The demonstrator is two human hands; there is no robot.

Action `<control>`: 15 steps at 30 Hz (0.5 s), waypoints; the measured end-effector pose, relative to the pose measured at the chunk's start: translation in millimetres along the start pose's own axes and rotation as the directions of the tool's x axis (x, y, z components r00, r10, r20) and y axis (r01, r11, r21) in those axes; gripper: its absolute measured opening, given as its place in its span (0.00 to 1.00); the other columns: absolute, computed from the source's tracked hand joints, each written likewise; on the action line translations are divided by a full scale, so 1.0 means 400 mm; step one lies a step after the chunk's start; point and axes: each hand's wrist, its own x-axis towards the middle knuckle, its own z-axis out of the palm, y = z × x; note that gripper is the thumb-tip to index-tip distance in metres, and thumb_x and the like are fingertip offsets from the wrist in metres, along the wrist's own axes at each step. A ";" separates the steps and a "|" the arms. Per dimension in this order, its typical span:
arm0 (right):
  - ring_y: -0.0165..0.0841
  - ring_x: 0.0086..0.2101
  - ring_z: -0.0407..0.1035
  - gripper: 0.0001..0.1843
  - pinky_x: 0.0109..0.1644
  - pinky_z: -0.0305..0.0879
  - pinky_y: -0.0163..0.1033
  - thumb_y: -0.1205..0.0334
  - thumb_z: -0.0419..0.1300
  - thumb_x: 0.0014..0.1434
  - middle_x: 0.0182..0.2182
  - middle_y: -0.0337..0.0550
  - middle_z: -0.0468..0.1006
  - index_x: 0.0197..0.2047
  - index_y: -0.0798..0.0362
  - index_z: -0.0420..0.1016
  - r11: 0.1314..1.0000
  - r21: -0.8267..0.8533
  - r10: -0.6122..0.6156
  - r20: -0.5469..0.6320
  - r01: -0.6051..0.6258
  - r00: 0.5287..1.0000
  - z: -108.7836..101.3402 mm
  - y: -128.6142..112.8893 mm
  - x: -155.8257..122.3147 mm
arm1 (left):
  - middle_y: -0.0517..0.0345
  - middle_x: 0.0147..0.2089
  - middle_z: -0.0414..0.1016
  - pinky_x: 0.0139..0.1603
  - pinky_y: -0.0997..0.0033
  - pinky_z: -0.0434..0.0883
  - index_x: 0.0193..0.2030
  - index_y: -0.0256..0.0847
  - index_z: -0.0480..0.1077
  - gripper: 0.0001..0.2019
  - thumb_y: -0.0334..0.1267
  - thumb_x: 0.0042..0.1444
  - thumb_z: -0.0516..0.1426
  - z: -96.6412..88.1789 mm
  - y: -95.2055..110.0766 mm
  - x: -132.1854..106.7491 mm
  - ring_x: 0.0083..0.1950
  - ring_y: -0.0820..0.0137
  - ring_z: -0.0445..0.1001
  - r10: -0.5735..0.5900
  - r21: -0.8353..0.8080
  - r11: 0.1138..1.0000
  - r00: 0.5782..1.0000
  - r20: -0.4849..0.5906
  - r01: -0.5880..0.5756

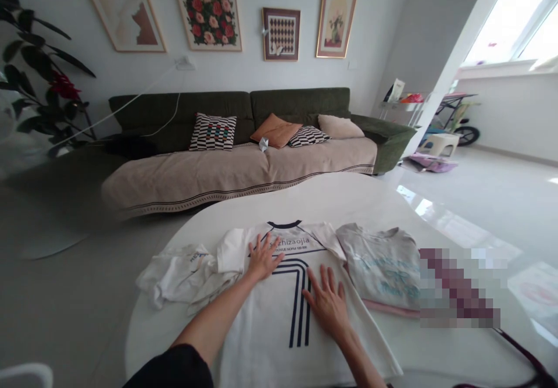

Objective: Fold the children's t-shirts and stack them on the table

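A white T-shirt with dark lettering and a large striped 7 lies spread out, its navy collar pointing away from me. My left hand rests flat on its upper left chest, fingers spread, covering part of the lettering. On the right side of the number lies my right hand, palm down with fingers apart. Neither hand grips anything. Left of the shirt is a crumpled white garment. Close by on the right, a folded grey shirt with pale blue print sits on top of something pink.
The clothes lie on a rounded white table. A blurred-out patch covers a dark red item at the right, with a dark strap trailing from it. Behind the table stands a green sofa with cushions. A white chair edge shows lower left.
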 end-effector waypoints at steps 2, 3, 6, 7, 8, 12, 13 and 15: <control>0.43 0.62 0.35 0.30 0.59 0.41 0.53 0.45 0.40 0.60 0.64 0.46 0.44 0.63 0.44 0.48 0.999 -0.012 0.037 0.014 -0.037 0.999 -0.004 0.018 -0.057 | 0.62 0.68 0.37 0.59 0.37 0.37 0.64 0.59 0.42 0.31 0.61 0.54 0.37 -0.003 0.002 0.000 0.67 0.49 0.32 -0.004 0.002 1.000 1.000 0.023 0.004; 0.42 0.62 0.36 0.30 0.59 0.40 0.53 0.45 0.41 0.60 0.63 0.47 0.44 0.63 0.46 0.48 0.998 -0.020 0.052 0.007 -0.052 0.999 -0.009 0.024 -0.081 | 0.62 0.68 0.36 0.59 0.37 0.36 0.64 0.58 0.41 0.31 0.61 0.54 0.37 -0.007 0.004 0.001 0.67 0.49 0.32 -0.009 0.003 1.000 0.999 0.039 0.009; 0.45 0.62 0.35 0.32 0.59 0.38 0.56 0.44 0.42 0.58 0.64 0.47 0.42 0.63 0.46 0.49 0.997 -0.030 0.072 -0.035 -0.073 0.997 -0.026 0.019 -0.149 | 0.61 0.69 0.33 0.58 0.37 0.37 0.64 0.57 0.40 0.32 0.62 0.53 0.38 -0.022 0.011 0.004 0.66 0.49 0.30 -0.019 -0.008 1.000 0.991 0.133 0.020; 0.45 0.62 0.35 0.31 0.59 0.38 0.57 0.43 0.42 0.58 0.64 0.46 0.42 0.63 0.44 0.49 0.999 -0.022 0.047 -0.039 -0.048 0.998 -0.029 0.013 -0.172 | 0.60 0.69 0.33 0.58 0.37 0.38 0.64 0.57 0.40 0.33 0.62 0.53 0.38 -0.029 0.012 0.007 0.66 0.49 0.31 -0.018 -0.015 1.000 0.986 0.168 0.020; 0.45 0.62 0.35 0.31 0.59 0.39 0.57 0.42 0.42 0.58 0.64 0.43 0.42 0.62 0.42 0.49 1.000 -0.008 0.012 -0.036 -0.012 0.999 -0.030 0.007 -0.195 | 0.60 0.69 0.33 0.58 0.38 0.39 0.64 0.57 0.41 0.33 0.62 0.53 0.39 -0.038 0.010 0.009 0.67 0.49 0.31 -0.013 -0.021 1.000 0.981 0.195 0.017; 0.43 0.62 0.37 0.29 0.59 0.42 0.56 0.44 0.41 0.59 0.63 0.40 0.46 0.62 0.40 0.49 0.999 0.036 -0.037 -0.005 0.037 0.999 -0.029 -0.007 -0.254 | 0.55 0.68 0.36 0.59 0.40 0.37 0.64 0.52 0.45 0.32 0.59 0.54 0.42 -0.088 -0.041 0.016 0.67 0.53 0.33 -0.051 -0.014 0.998 0.982 0.182 0.055; 0.44 0.61 0.38 0.29 0.58 0.43 0.57 0.46 0.43 0.59 0.63 0.42 0.47 0.62 0.42 0.51 0.999 0.038 -0.002 0.001 0.002 1.000 -0.032 -0.013 -0.259 | 0.52 0.68 0.38 0.59 0.39 0.36 0.64 0.49 0.46 0.31 0.57 0.55 0.42 -0.105 -0.067 0.015 0.67 0.52 0.34 -0.089 -0.005 0.996 0.983 0.163 0.091; 0.47 0.60 0.42 0.27 0.57 0.47 0.57 0.52 0.47 0.58 0.62 0.49 0.51 0.61 0.48 0.56 0.997 0.059 0.058 0.010 -0.058 0.998 -0.046 -0.045 -0.263 | 0.42 0.66 0.46 0.57 0.34 0.38 0.62 0.42 0.51 0.28 0.52 0.58 0.43 -0.138 -0.131 0.010 0.66 0.49 0.38 -0.186 0.009 0.982 0.974 0.133 0.186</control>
